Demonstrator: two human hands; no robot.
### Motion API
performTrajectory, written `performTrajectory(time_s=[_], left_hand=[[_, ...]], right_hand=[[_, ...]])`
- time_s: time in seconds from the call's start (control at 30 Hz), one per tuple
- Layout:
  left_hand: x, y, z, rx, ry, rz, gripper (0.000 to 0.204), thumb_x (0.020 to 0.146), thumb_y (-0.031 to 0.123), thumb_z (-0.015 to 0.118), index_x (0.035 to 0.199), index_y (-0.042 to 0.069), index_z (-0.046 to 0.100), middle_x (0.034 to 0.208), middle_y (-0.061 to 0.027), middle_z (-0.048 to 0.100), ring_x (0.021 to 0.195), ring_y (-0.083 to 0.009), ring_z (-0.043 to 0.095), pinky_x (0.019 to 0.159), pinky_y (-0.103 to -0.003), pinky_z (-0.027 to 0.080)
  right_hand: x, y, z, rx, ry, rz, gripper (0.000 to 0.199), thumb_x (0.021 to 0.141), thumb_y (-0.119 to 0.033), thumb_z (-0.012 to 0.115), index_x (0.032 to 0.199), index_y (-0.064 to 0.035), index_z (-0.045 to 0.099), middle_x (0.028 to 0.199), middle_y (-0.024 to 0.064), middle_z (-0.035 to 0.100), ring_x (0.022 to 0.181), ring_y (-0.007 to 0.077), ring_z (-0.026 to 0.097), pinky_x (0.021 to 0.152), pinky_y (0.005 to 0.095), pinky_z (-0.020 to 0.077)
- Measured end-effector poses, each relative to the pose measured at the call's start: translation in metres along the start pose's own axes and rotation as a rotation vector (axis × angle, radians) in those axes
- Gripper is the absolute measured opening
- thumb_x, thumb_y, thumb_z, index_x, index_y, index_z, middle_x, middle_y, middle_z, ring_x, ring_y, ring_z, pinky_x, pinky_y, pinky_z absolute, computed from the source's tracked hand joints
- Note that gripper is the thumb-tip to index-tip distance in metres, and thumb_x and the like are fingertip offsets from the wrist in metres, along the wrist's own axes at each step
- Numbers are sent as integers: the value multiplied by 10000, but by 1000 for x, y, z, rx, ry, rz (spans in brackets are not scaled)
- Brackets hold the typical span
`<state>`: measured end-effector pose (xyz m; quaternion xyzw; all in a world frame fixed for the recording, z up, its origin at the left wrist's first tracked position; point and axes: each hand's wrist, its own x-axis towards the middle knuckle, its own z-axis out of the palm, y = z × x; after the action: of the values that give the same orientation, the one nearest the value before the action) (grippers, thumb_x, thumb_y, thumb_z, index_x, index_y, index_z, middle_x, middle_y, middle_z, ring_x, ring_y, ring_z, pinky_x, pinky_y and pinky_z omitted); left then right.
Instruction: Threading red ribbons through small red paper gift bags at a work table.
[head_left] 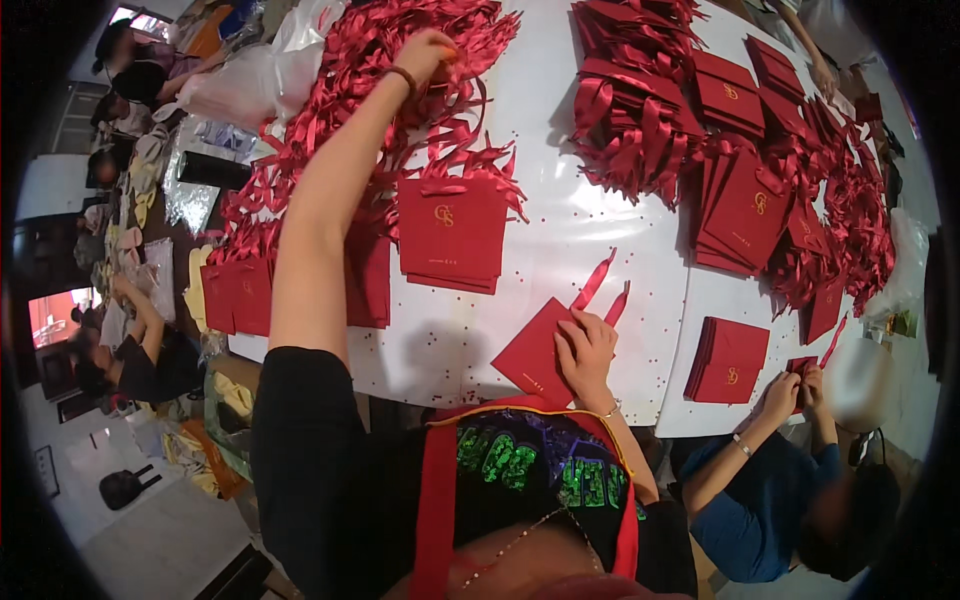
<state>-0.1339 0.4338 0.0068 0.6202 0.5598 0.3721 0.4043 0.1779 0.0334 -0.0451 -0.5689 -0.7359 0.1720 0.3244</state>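
Observation:
My left arm stretches far across the table, and my left hand [425,55] reaches into a heap of red satin ribbons [450,25]. Its fingers curl inward beside a small orange thing at the fingertips; what they pinch is hard to make out. Close to my body, my right hand [588,352] grips a flat red paper bag [532,352] by its top edge. The bag lies tilted on the white table, its ribbon handle [597,278] trailing away in two loose ends. Beyond it sits a stack of red bags [452,235] with gold print.
Right of centre lie ribboned bag piles [635,110] and more stacked bags [742,215]. A co-worker's hands [785,395] handle a red piece at the right, near another bag stack [728,362]. Small red dots are scattered over the white table [560,235]. Other people sit at left.

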Motion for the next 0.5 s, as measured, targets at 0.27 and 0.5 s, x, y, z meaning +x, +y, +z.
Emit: performTrajectory(time_s=[0.27,0.5], left_hand=[[-62,86,-35,-268,30,-186,252,864,101,503,1113,76,532,678,-19,580,450,-45,439,415,-188,359],[-135,90,-92,-1384,-669,255,459,878,213,478,1283,35,357,1105,-174,521,949,-242,519,830,-369,415]], right_hand=[[-4,-1,0,11,27,-3,212,726,-139,644,930,-87,613,1049,76,558,970,238,509,835,359,341],[-6,-5,6,47,48,-72,218,733,-143,641,941,-85,610,1050,83,554,966,249,510,839,365,345]])
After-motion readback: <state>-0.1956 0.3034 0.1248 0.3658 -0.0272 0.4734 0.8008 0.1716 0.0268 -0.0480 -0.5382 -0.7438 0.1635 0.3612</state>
